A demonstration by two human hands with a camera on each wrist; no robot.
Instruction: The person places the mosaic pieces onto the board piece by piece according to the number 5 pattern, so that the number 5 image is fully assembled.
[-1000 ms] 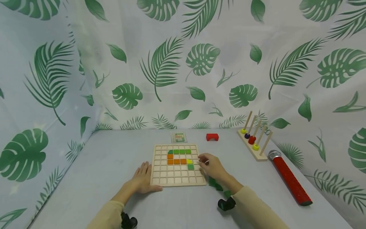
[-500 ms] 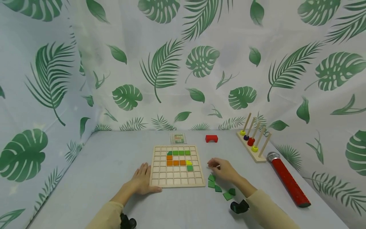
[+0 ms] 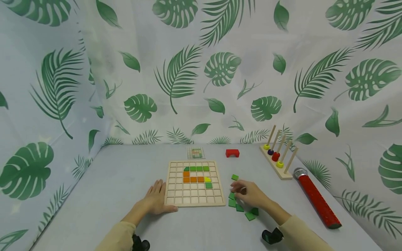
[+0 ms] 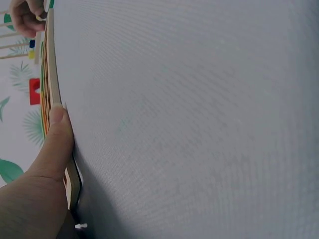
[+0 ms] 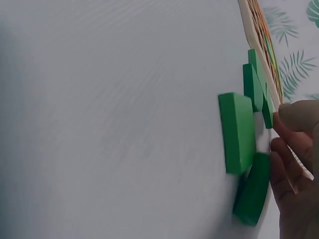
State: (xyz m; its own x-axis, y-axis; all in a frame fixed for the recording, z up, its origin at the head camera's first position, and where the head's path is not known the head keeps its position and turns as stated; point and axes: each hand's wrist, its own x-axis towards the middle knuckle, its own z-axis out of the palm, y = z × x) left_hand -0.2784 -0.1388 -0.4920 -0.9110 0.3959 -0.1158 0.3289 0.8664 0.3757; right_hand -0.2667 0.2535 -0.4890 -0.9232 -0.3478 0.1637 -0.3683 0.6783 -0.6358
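A wooden grid board point(image 3: 176, 195) lies on the table with green, orange and yellow tiles set in some of its squares. My left hand point(image 3: 156, 198) rests flat beside the board's left edge, its thumb along the front left corner; the left wrist view shows that thumb point(image 4: 56, 142) against the rim. To the right of the board, my right hand point(image 3: 249, 192) hovers over loose green tiles point(image 3: 250, 216), fingers bent and nothing visible between them. One separate green tile point(image 3: 234, 177) lies just beyond its fingertips. Up close, a thick green tile point(image 5: 238, 132) lies near those fingers.
Behind the board lies a small pattern card point(image 3: 195, 152), with a red arch block point(image 3: 232, 153) to its right. A peg stand point(image 3: 284, 173) with coloured beads and a red microphone point(image 3: 318, 200) are at the right. Leaf-patterned cloth point(image 3: 188, 69) hangs behind.
My right hand has moved away from the board's right edge, to the right and then nearer me over the loose tiles. A separate green tile has come into sight. The left hand stays put.
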